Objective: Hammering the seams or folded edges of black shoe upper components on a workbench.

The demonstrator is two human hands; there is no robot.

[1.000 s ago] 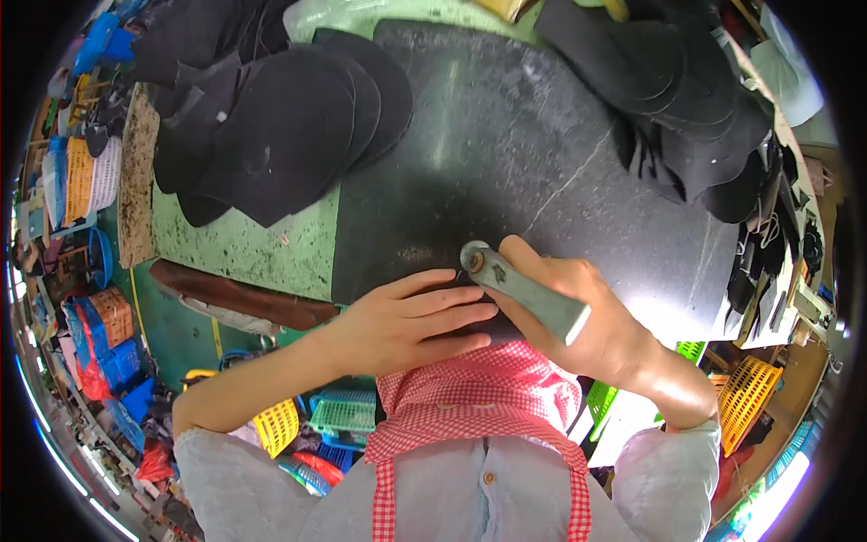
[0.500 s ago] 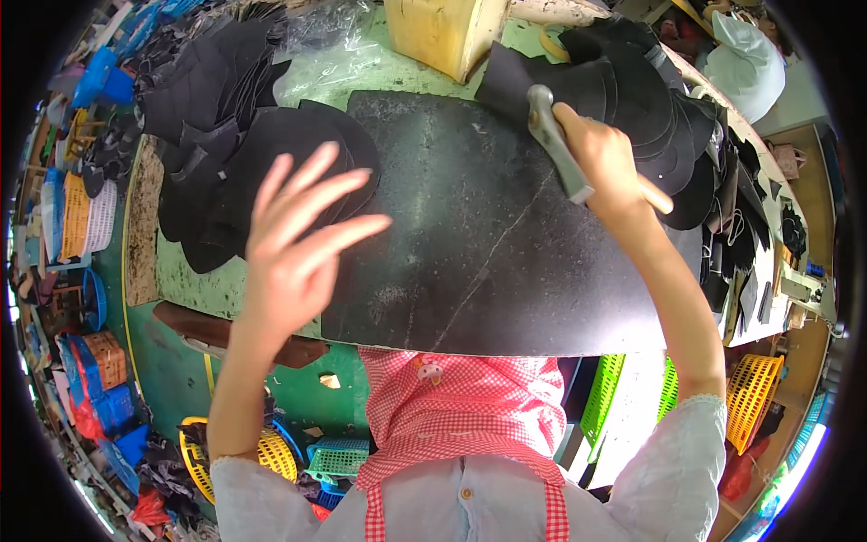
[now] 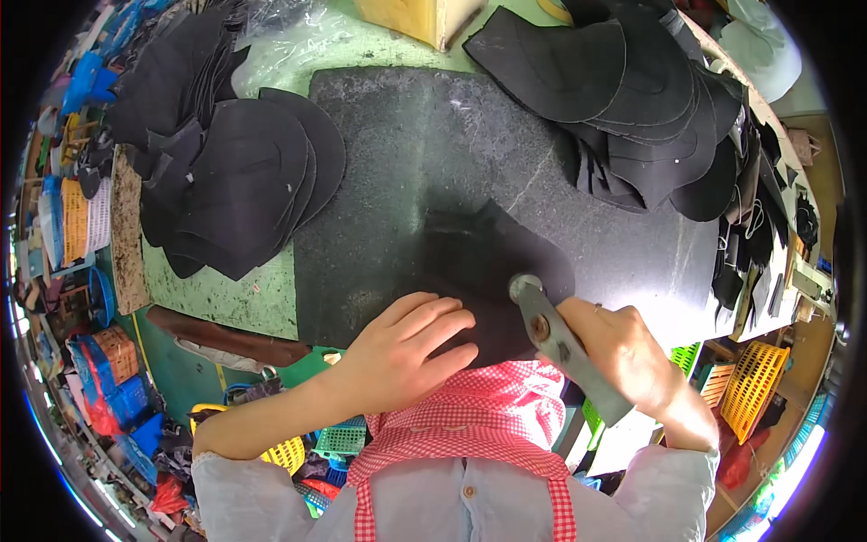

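Near centre, the left hand [image 3: 402, 352] steadies a black piece [image 3: 497, 253], thumb spread, fingers close. Right hand [image 3: 625, 352], fingers curled, grips a hammer [image 3: 571, 363]; keep fingertips clear.

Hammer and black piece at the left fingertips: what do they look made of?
Hammer: head probably metal, dull grey with a brownish, rust-like spot. Black piece: perhaps fabric or soft leather, matte with hardly any shine; exact material unclear.
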